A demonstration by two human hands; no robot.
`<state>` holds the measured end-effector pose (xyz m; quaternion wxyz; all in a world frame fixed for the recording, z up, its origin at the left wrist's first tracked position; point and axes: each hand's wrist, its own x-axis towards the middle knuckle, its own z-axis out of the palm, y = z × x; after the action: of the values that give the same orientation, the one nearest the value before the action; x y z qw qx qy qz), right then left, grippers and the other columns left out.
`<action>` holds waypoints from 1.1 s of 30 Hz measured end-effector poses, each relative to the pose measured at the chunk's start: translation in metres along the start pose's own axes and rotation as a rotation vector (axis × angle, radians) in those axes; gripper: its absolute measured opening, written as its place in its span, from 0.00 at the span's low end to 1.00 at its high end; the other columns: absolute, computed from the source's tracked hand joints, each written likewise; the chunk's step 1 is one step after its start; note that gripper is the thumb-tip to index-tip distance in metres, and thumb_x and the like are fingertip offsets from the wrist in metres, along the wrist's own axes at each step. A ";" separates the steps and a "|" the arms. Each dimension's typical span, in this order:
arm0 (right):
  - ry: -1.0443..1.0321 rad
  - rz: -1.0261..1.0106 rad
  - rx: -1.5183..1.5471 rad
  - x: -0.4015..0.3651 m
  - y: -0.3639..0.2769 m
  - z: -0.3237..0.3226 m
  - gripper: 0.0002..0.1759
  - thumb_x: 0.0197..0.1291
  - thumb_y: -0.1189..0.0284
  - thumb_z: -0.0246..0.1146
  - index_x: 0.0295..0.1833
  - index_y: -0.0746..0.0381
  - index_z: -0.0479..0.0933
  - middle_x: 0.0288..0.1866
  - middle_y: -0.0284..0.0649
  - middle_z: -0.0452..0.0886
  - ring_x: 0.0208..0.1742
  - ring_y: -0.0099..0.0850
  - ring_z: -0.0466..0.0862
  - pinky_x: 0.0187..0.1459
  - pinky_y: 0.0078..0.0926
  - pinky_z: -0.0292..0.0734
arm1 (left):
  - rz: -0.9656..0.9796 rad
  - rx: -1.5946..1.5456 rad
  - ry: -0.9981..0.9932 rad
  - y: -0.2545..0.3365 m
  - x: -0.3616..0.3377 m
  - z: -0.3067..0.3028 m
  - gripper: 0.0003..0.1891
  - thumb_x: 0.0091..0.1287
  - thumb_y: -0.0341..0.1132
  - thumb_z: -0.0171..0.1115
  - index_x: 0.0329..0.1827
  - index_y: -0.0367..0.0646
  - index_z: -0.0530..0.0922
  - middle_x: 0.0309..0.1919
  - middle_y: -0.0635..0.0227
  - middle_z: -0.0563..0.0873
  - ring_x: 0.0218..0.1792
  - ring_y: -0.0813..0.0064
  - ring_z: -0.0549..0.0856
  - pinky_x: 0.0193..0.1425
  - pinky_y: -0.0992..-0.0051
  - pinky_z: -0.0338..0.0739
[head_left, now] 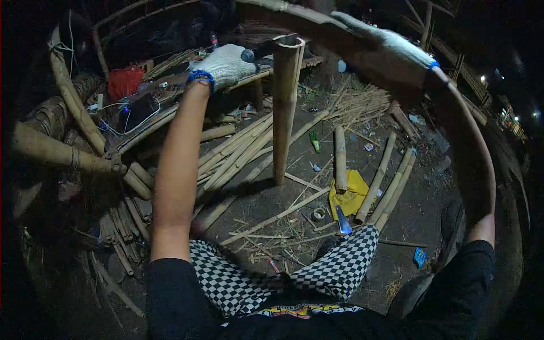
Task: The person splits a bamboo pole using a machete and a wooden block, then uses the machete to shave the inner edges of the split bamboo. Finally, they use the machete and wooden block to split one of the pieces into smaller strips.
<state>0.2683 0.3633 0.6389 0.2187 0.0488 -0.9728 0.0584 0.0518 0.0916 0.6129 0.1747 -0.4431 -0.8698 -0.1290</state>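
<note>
My left hand [225,63], in a white knit glove with a blue cuff, is closed around a black-handled knife [247,55]. Its dark blade seems to meet the top of an upright, thick bamboo pole [284,107], though the contact is too dark to make out. The pole stands on the ground in front of me, its hollow end up. High at the right, my gloved right hand [391,44] grips a thick length of bamboo [303,12] that reaches left across the top of the view; its underside is shadowed and blurred.
Split bamboo strips [241,150] lie behind the pole. Cut bamboo pieces [377,178] and a yellow bag [351,191] with a metal blade [343,220] lie to the right. A bamboo bench [161,122] at the left holds cables and a red plastic bag [124,83].
</note>
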 end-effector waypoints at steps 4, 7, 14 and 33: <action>0.201 -0.117 -0.051 0.018 0.007 -0.057 0.29 0.68 0.66 0.60 0.73 0.53 0.62 0.53 0.47 0.82 0.44 0.35 0.85 0.47 0.33 0.84 | -0.037 -0.044 0.032 -0.008 0.014 0.009 0.27 0.59 0.58 0.65 0.43 0.40 0.85 0.41 0.47 0.87 0.42 0.52 0.86 0.50 0.61 0.79; 0.387 -0.146 -0.186 0.037 0.027 -0.105 0.28 0.68 0.64 0.60 0.72 0.54 0.63 0.52 0.47 0.82 0.45 0.35 0.84 0.49 0.32 0.83 | -0.096 0.018 -0.048 0.002 0.019 0.000 0.25 0.63 0.54 0.64 0.44 0.37 0.84 0.39 0.50 0.87 0.40 0.58 0.86 0.49 0.64 0.78; 0.312 0.155 -0.865 0.109 0.157 -0.050 0.26 0.69 0.61 0.60 0.69 0.56 0.67 0.50 0.45 0.83 0.48 0.32 0.84 0.53 0.29 0.82 | -0.056 -0.058 -0.017 0.006 0.026 0.005 0.28 0.57 0.59 0.65 0.41 0.39 0.86 0.36 0.47 0.87 0.37 0.56 0.86 0.47 0.61 0.79; 0.451 -0.022 -0.425 0.073 0.056 -0.088 0.29 0.66 0.56 0.62 0.68 0.56 0.67 0.50 0.46 0.83 0.49 0.36 0.83 0.55 0.37 0.79 | -0.145 0.014 -0.091 -0.005 0.038 0.017 0.32 0.52 0.64 0.68 0.40 0.40 0.86 0.35 0.52 0.87 0.36 0.61 0.86 0.46 0.62 0.79</action>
<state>0.2331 0.4255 0.7439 0.4352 -0.0016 -0.8895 -0.1396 0.0236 0.1224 0.6133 0.1281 -0.3833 -0.9075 -0.1149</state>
